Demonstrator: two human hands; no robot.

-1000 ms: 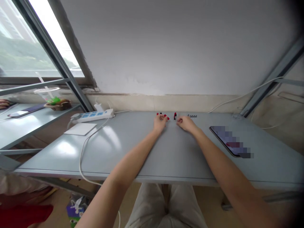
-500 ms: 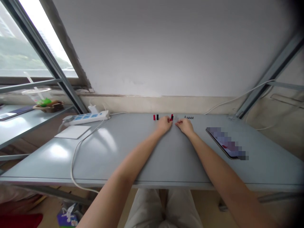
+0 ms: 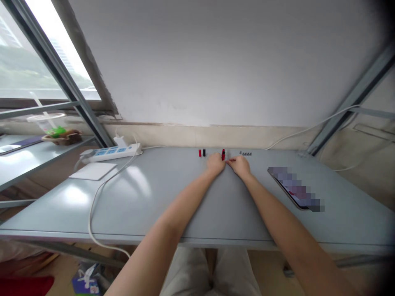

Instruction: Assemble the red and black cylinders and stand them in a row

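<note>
My left hand rests far back on the desk with its fingers closed; what they hold, if anything, is too small to make out. Right beside it, my right hand has thumb and fingertips pinched together, close to the left fingertips. Just behind the left fingers stands a small red and black cylinder, partly covered. A small clear piece is next to it. Left of my hands stand a small red cylinder and a small black cylinder. To the right lie several tiny dark metal pieces in a row.
A phone lies to the right on the grey desk. At the left are a power strip, a white flat square and a white cable running over the front edge. The wall rises behind the desk.
My left hand has moved slightly right and nearer, and the right hand slightly left, so their fingertips are closer together. The red and black cylinder now shows behind the left fingers.
</note>
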